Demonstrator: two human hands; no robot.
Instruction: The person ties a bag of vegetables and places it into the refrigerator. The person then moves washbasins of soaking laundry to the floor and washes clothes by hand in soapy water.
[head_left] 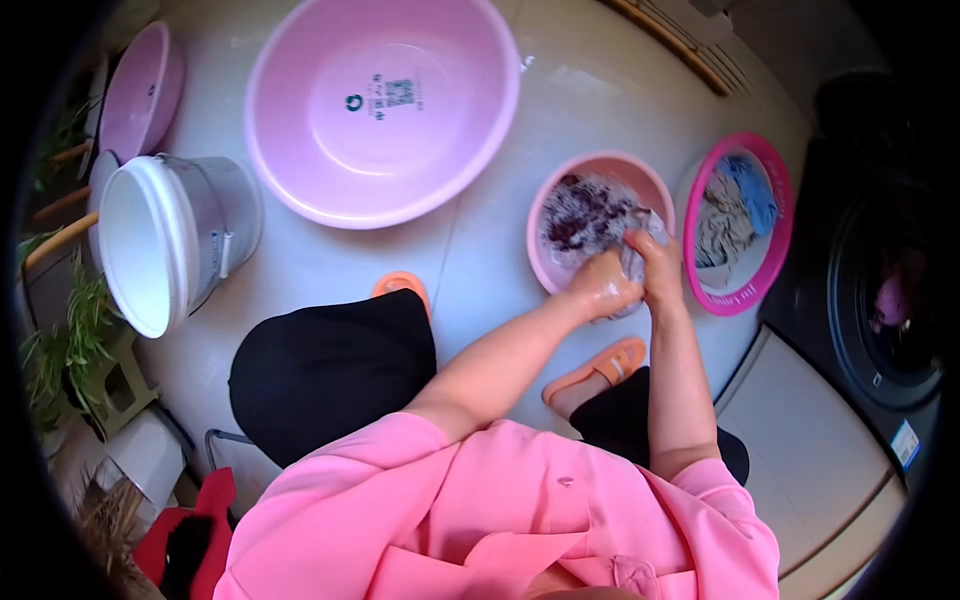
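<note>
Both of my hands are closed around a wet, light grey cloth (pixel 632 264) at the right side of a small pink basin (pixel 541 258). My left hand (pixel 604 284) grips it from the lower left, wet with suds. Beside it, my right hand (pixel 660 264) clasps the cloth from the right, touching the left. Some of the cloth is hidden behind my fingers. Foamy water and dark, soaked fabric (pixel 575 212) fill the basin.
A pink-rimmed basket (pixel 781 210) with clothes stands right of the basin, near a dark front-loading washing machine (pixel 850 290). A large pink basin (pixel 340 205) lies upper left, with a white bucket (pixel 228 235) below it. Green plants (pixel 75 330) line the left edge.
</note>
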